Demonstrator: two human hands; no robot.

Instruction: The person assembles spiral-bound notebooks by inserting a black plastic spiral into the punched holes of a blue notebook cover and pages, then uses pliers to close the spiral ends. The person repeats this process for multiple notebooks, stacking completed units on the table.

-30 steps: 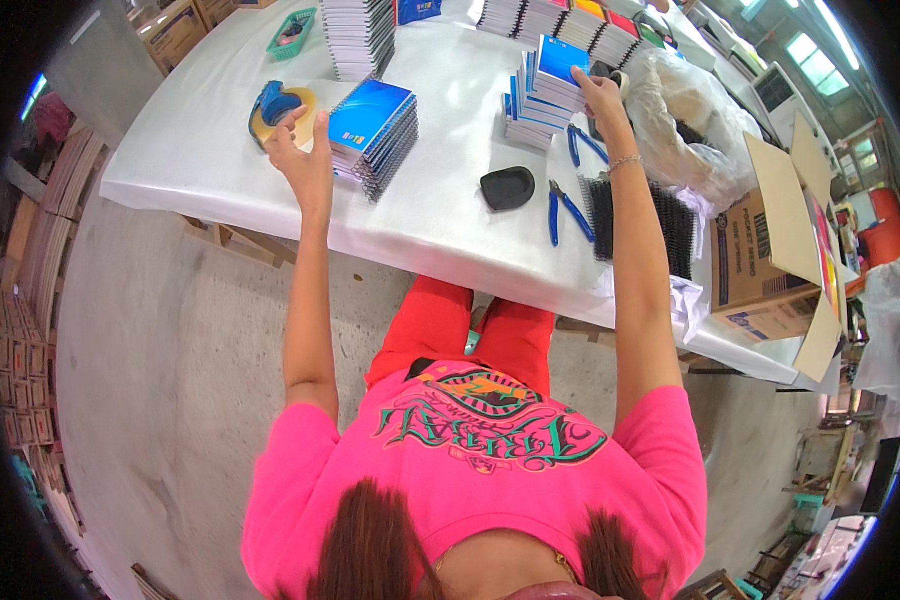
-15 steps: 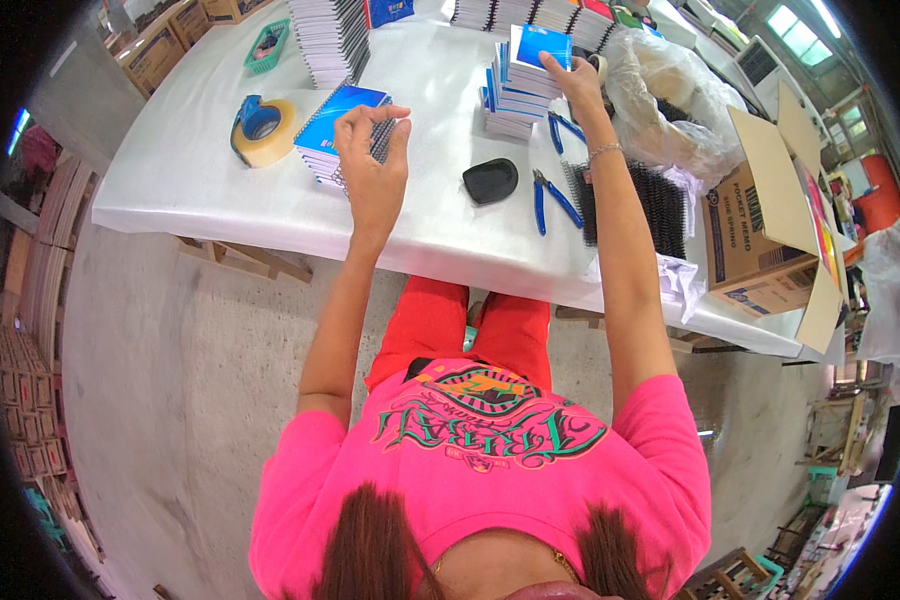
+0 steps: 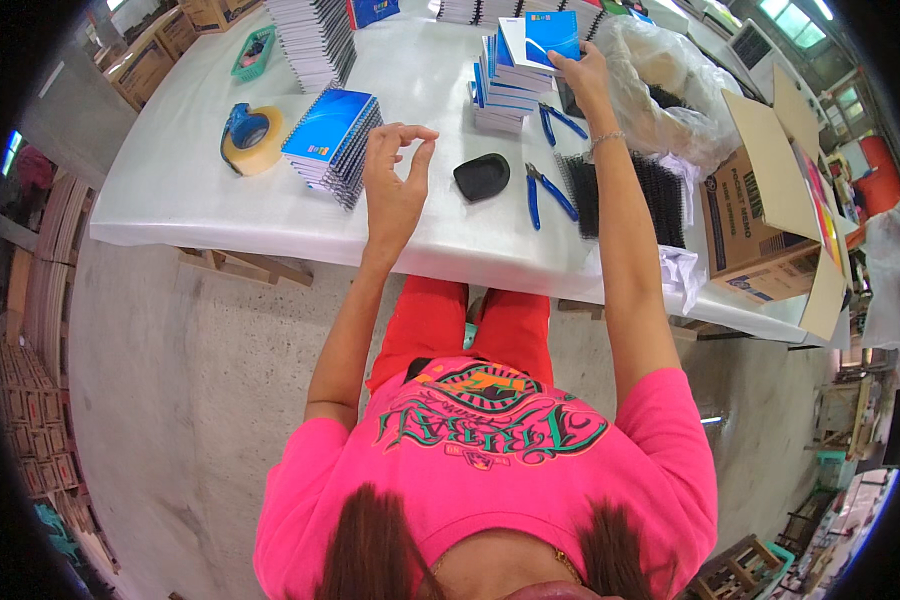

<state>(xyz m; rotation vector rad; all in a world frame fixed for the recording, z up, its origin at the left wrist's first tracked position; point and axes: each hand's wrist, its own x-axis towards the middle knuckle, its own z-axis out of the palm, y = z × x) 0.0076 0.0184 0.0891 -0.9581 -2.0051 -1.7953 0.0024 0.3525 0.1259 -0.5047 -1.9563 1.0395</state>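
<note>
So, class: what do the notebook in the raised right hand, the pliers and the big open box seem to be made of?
Notebook: glossy blue card cover, apparently paper; it catches the light.
Pliers: dark metal jaws; the blue handles look like plastic or rubber sleeves.
Box: brown corrugated cardboard, matt, with stiff folded flaps.

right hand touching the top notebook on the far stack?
Touching. The head view shows the right hand with its fingers closed on the edge of the blue notebook, lifted above the stack.

Tape roll (image 3: 251, 139) far left on white table (image 3: 170, 200), black pad (image 3: 482, 176) and blue pliers (image 3: 549, 192) mid-table, open cardboard box (image 3: 765, 225) right.
</note>
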